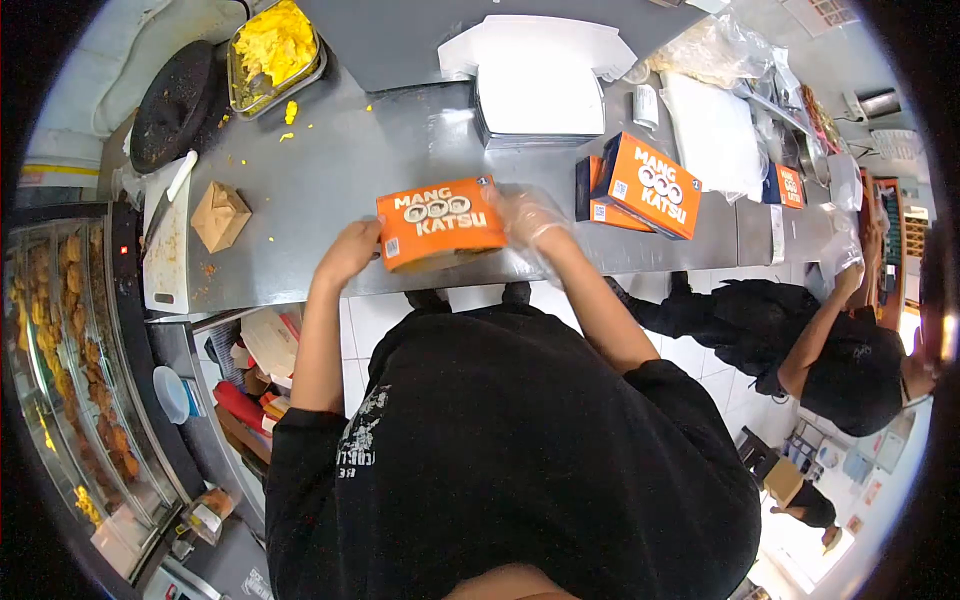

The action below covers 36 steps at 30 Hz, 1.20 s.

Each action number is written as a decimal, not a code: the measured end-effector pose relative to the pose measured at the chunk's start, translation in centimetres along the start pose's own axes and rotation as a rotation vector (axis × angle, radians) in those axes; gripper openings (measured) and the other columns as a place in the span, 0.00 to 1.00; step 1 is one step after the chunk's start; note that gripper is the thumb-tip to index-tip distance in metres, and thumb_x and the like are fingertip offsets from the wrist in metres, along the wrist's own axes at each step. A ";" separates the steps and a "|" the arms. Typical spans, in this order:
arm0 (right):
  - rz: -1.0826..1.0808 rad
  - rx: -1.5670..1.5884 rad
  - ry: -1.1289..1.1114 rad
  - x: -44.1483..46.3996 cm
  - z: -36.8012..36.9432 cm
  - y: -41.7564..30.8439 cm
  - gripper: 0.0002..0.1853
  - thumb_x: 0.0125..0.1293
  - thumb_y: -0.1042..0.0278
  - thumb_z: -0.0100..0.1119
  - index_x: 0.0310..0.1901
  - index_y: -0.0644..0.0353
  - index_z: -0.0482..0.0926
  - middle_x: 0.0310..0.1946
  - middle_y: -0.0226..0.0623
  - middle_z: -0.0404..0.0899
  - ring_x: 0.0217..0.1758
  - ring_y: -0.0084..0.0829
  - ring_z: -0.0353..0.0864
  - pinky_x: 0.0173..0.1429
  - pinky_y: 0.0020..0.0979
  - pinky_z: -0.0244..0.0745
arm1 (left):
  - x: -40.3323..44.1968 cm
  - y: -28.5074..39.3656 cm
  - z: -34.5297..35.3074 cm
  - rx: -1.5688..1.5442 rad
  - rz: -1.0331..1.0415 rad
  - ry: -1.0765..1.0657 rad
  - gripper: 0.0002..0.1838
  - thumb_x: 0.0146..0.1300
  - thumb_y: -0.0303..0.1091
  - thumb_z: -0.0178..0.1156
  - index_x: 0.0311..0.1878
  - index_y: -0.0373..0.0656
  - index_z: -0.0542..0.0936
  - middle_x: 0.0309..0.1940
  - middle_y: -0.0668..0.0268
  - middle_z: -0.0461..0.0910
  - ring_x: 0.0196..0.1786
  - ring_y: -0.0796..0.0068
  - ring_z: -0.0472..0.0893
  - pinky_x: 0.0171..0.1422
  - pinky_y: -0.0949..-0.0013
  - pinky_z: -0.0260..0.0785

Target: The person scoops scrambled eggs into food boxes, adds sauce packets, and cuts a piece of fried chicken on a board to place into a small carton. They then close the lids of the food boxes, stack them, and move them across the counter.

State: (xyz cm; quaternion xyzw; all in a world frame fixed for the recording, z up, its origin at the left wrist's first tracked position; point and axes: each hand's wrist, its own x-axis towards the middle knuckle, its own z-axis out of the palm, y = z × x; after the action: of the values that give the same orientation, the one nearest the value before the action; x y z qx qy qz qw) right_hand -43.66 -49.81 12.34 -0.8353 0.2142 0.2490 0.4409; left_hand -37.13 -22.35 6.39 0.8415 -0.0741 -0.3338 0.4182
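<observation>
An orange box [440,222] printed "MANG KATSU" is held between both hands near the front edge of the steel counter [320,225]. At its left end my left hand [350,250], bare, grips the side. My right hand [535,222], in a clear plastic glove, holds the right end; its fingertips are blurred. To the right, two more orange boxes [655,186] lie overlapping. An open white box [540,95] sits on a stack at the back. A small brown paper bag [220,216] stands to the left.
A metal tray of yellow food [272,50] is at the back left. A white-handled knife [180,178] rests by a white cutting board [168,255]. A glass case of fried food [85,370] stands left. Two people in black are at the right, one gloved hand [840,255] over the counter.
</observation>
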 end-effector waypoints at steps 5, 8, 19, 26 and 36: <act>-0.398 -0.320 0.488 2.2 5.2 5.6 0.25 0.67 0.49 0.47 0.61 0.54 0.68 0.53 0.54 0.71 0.54 0.51 0.72 0.57 0.45 0.67 | -0.5 -1.6 4.5 0.401 0.139 0.395 0.27 0.69 0.34 0.44 0.69 0.32 0.55 0.68 0.44 0.55 0.71 0.52 0.55 0.73 0.57 0.51; -0.768 -0.513 0.559 3.0 5.0 6.0 0.29 0.66 0.46 0.48 0.66 0.46 0.62 0.60 0.52 0.64 0.62 0.55 0.64 0.63 0.48 0.62 | -0.7 -0.4 4.6 0.806 0.356 0.393 0.31 0.69 0.33 0.45 0.71 0.33 0.49 0.70 0.45 0.51 0.73 0.51 0.52 0.73 0.51 0.48; -0.830 -0.912 0.067 -0.5 3.3 0.7 0.39 0.60 0.39 0.54 0.71 0.40 0.54 0.71 0.53 0.45 0.72 0.63 0.41 0.75 0.51 0.38 | -1.9 2.0 4.1 0.892 0.420 0.204 0.57 0.44 0.54 0.68 0.71 0.35 0.48 0.71 0.46 0.48 0.75 0.50 0.45 0.74 0.51 0.48; -0.904 -1.042 0.071 2.6 3.3 4.0 0.41 0.58 0.49 0.61 0.71 0.36 0.53 0.72 0.52 0.40 0.75 0.56 0.37 0.76 0.51 0.34 | -0.6 -0.4 3.6 0.955 0.548 0.168 0.53 0.51 0.53 0.65 0.71 0.35 0.47 0.70 0.42 0.44 0.75 0.45 0.42 0.73 0.51 0.50; -0.715 -1.080 -0.064 -1.0 3.0 -1.0 0.37 0.53 0.50 0.62 0.66 0.41 0.62 0.72 0.47 0.41 0.76 0.47 0.39 0.73 0.57 0.37 | -0.7 -0.3 1.0 0.860 0.206 0.264 0.59 0.46 0.67 0.62 0.73 0.44 0.46 0.73 0.46 0.38 0.76 0.47 0.35 0.68 0.28 0.34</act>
State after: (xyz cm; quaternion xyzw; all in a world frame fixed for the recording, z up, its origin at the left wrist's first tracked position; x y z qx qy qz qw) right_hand -44.54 -46.66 12.13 -0.9515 -0.2454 0.1842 0.0207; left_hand -38.31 -22.49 6.09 0.9623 -0.2350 -0.1193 0.0680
